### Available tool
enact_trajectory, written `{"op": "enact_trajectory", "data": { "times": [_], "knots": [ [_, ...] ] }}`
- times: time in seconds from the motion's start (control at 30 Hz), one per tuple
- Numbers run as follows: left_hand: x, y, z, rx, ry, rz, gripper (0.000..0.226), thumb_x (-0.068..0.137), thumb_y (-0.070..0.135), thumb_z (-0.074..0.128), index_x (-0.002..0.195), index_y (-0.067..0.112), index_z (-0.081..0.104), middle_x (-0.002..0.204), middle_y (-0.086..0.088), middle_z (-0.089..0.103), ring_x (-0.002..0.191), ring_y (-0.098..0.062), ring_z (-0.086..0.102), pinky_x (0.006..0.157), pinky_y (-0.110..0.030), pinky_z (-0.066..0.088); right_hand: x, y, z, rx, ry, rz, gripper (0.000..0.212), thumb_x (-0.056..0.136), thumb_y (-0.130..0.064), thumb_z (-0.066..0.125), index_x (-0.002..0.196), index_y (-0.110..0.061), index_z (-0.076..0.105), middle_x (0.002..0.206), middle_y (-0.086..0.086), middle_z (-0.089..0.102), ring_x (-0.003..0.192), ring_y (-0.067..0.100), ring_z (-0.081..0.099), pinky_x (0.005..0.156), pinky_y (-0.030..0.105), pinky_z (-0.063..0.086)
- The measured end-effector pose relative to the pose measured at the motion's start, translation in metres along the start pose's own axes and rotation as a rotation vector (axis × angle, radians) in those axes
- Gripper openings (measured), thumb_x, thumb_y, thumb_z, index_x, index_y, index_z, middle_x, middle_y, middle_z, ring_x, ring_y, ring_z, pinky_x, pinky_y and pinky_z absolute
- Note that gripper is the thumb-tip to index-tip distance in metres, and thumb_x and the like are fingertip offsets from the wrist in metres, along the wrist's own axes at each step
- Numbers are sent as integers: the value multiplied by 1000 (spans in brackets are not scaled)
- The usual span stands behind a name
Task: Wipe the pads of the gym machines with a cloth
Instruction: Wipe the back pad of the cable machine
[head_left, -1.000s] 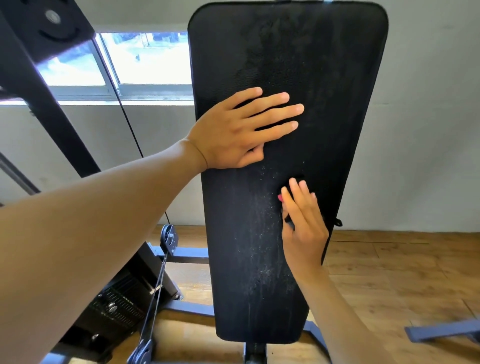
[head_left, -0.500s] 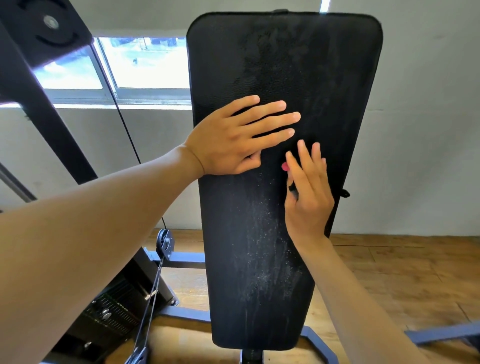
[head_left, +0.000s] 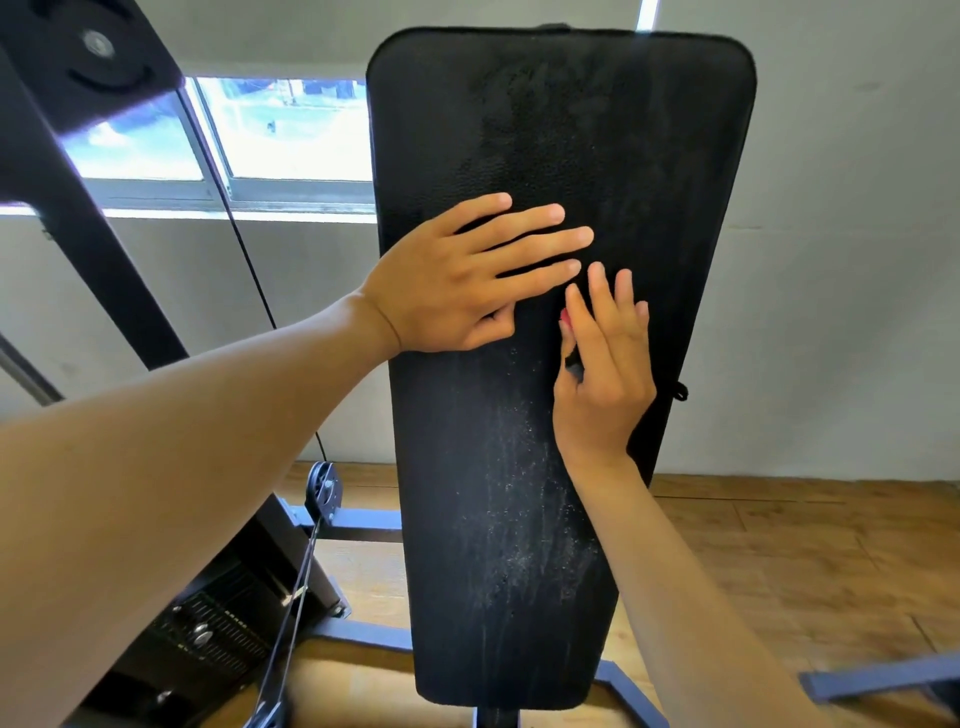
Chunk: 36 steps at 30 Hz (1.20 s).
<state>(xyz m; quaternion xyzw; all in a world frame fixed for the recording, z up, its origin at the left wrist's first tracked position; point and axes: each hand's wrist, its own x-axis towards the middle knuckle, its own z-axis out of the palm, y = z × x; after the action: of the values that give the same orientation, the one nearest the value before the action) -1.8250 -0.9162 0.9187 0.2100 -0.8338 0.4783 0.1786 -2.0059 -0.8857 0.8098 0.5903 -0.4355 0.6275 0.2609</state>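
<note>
A long black pad (head_left: 519, 545) stands upright in front of me, with pale dusty streaks on its lower half. My left hand (head_left: 467, 280) lies flat on the pad's middle, fingers straight and spread, pointing right. Just below its fingertips, my right hand (head_left: 602, 374) presses on the pad with straight fingers pointing up. A dark cloth (head_left: 574, 364) shows only as a bit between its thumb and forefinger, and a small dark loop (head_left: 679, 391) sticks out at the pad's right edge. The rest of the cloth is hidden under the hand.
A black cable machine frame (head_left: 67, 218) with a cable (head_left: 244, 244), pulley (head_left: 322, 491) and weight stack (head_left: 218, 629) stands at the left. Blue-grey base bars (head_left: 358, 519) lie on the wooden floor (head_left: 805, 571). A window (head_left: 291, 130) and a grey wall are behind.
My right hand has slid up the pad from its lower middle until its fingertips are just under my left hand's fingers. My left hand has stayed in place.
</note>
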Motion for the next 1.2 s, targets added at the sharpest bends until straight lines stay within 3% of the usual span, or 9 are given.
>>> {"op": "enact_trajectory", "data": {
  "times": [0.2,0.53,0.73,0.97,1.1,1.2],
  "knots": [
    [0,0,-1,-14,16,-4,52,102,22,43,153,18,49,164,-3,38,152,-26,35,124,-45,28,-59,5,-25,-1,-168,-37,50,87,19,69,131,-2,66,143,11,58,143,28,43,125,40,28],
    [1,2,-1,-9,27,-10,54,99,21,45,153,17,49,164,-1,38,152,-24,35,123,-45,31,10,4,-9,16,-85,-43,47,94,15,63,138,-1,62,150,8,49,146,29,39,125,44,27],
    [0,-1,1,-1,40,-6,52,99,20,46,151,17,51,163,-1,40,151,-24,37,122,-45,31,-75,-3,-30,28,-225,-1,48,92,16,59,137,-2,58,145,12,55,144,27,42,126,39,26],
    [1,1,-2,-1,38,-16,51,99,20,44,150,16,54,161,-2,43,149,-25,40,121,-44,33,-8,-1,-10,58,-162,6,48,92,18,62,137,1,61,146,13,55,145,32,42,126,41,25],
    [1,3,-2,-1,36,-21,51,100,20,45,150,16,54,161,-2,43,149,-25,40,121,-45,33,-49,-2,-24,53,-239,27,56,88,23,61,139,-1,60,149,10,51,148,26,36,127,40,20],
    [1,2,-2,5,43,-20,51,100,19,45,150,16,54,160,-2,43,149,-25,40,121,-44,33,-82,1,-38,35,-287,36,57,85,24,62,136,-2,61,144,14,58,145,28,41,127,39,21]
  ]
}}
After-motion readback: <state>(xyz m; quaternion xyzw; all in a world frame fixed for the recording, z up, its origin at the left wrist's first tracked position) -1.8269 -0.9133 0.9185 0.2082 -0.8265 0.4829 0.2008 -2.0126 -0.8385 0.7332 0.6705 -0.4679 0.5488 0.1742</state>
